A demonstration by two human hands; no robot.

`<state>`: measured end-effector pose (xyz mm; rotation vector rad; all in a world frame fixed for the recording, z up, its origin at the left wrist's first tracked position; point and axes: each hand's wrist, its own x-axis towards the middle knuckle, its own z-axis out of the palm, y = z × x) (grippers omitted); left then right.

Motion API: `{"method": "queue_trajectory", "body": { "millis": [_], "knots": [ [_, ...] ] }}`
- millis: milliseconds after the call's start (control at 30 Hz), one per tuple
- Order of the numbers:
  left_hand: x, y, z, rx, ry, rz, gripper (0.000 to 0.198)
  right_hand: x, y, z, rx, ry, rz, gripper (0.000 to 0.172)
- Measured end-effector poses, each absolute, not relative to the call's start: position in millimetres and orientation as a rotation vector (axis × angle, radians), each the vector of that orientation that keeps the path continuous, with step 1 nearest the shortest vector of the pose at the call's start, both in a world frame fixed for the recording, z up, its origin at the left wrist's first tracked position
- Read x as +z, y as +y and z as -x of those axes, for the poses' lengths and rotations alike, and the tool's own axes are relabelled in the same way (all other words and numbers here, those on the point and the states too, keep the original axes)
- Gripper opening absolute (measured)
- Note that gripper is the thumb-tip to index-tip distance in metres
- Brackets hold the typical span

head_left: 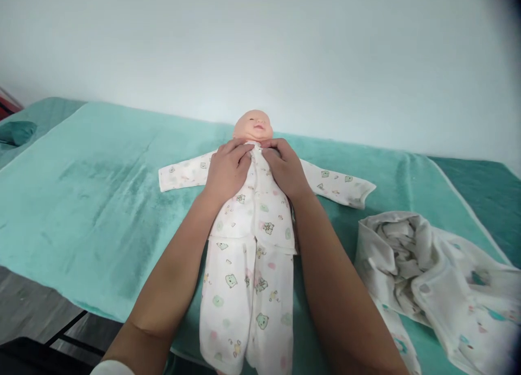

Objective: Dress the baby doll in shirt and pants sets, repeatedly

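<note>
A baby doll (pixel 254 124) lies on its back, dressed in a white long-sleeved baby shirt (pixel 262 215) printed with small green and pink animals. Matching baby pants (pixel 228 299) cover its legs, and the shirt's hem lies over their waist. Just below the doll's chin, my left hand (pixel 230 169) is closed on the shirt's collar edge at one side of the front opening. My right hand (pixel 287 166) pinches the collar at the other side, fingertips close to those of the left. Both sleeves stretch outward, and no doll hands show at the cuffs.
A teal plush blanket (pixel 101 201) covers the table under the doll. At the right lies a crumpled white printed baby garment (pixel 443 288) with snaps. A pale wall (pixel 260 49) rises behind the table. Dark metal bars (pixel 67 329) show below its front left edge.
</note>
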<state>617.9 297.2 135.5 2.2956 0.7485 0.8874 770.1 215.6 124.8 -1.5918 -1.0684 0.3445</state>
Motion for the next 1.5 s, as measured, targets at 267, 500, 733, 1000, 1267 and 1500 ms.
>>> {"method": "queue_trajectory", "body": {
  "millis": [267, 500, 733, 1000, 1267, 1500],
  "knots": [
    [144.8, 292.4, -613.9, 0.777, 0.771, -2.326, 0.041, 120.7, 219.4, -773.9, 0.375, -1.069, 1.470, 0.002],
    [142.1, 294.1, -614.6, 0.796, 0.751, -2.295, 0.042, 121.2, 217.8, -773.5, 0.386, -1.059, 1.461, 0.005],
    [145.7, 291.8, -613.0, 0.819, 0.715, -2.248, 0.039, 115.8, 219.4, -774.2, 0.326, -1.041, 1.395, 0.002],
    [140.1, 295.3, -613.3, 0.855, 0.685, -2.205, 0.034, 116.1, 218.7, -773.8, 0.253, -1.052, 1.356, 0.003],
    [139.5, 287.9, -604.6, 0.988, 0.543, -2.059, 0.017, 112.5, 214.6, -770.1, 0.268, -1.014, 1.206, 0.012],
    [139.7, 279.3, -592.8, 0.944, 0.501, -2.124, 0.016, 118.1, 191.1, -750.1, 0.224, -1.070, 1.244, 0.009]
  ]
}}
